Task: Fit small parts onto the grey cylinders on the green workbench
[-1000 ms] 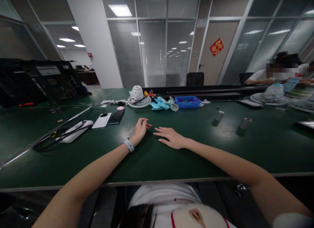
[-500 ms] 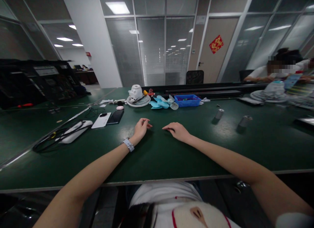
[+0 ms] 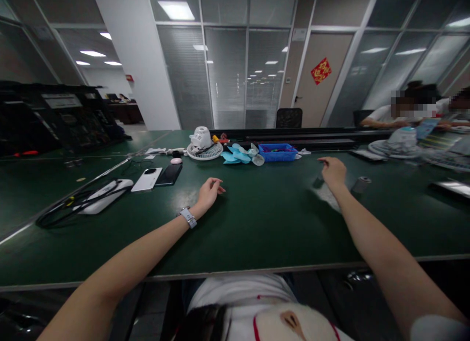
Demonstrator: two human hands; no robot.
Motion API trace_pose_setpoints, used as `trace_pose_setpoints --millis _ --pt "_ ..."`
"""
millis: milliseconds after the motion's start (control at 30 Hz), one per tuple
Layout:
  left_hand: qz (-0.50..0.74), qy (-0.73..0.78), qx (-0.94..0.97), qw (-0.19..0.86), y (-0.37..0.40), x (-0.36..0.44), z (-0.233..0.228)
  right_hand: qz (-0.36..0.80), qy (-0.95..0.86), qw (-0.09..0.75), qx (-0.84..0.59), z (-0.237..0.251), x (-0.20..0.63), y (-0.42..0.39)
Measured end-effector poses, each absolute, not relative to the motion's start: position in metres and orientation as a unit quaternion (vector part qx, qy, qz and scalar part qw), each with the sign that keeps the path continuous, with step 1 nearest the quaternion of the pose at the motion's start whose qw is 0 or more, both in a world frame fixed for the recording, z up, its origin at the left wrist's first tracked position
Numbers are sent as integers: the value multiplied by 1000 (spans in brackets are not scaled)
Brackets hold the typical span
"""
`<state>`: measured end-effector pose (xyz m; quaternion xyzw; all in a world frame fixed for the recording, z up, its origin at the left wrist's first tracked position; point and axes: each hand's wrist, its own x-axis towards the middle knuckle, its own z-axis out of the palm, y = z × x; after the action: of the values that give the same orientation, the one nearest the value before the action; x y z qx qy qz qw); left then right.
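My left hand rests near the middle of the green table, holding nothing, with its fingers loosely bent and apart; a watch is on that wrist. Farther right, my right hand is over a small grey metal cylinder, which it mostly hides. The fingers of this hand arch forward and look apart; whether they touch the cylinder is hidden. A second grey metal cylinder stands upright just to the right of that hand.
Along the back lie a white fan part, light blue fan blades and a blue basket. Two phones and a white device with black cable are at left. Other people sit at far right.
My right hand has moved right and away from me, from the middle of the table to the nearer-left cylinder. My left hand has stayed in place. The view has shifted slightly.
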<state>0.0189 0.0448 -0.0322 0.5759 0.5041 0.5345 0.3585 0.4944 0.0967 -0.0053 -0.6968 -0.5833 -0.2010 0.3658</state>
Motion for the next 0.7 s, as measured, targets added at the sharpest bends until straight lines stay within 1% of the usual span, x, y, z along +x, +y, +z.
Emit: trace_pose_setpoints --millis 167,333,700 --pt "532 496 586 356 48 16 -37 -179 -565 383 -708 -14 507 99" --pt "527 494 596 351 50 15 -40 -197 -555 406 -699 -12 506 98" --pt "524 497 598 348 50 16 -39 -180 -560 377 -715 -13 504 100"
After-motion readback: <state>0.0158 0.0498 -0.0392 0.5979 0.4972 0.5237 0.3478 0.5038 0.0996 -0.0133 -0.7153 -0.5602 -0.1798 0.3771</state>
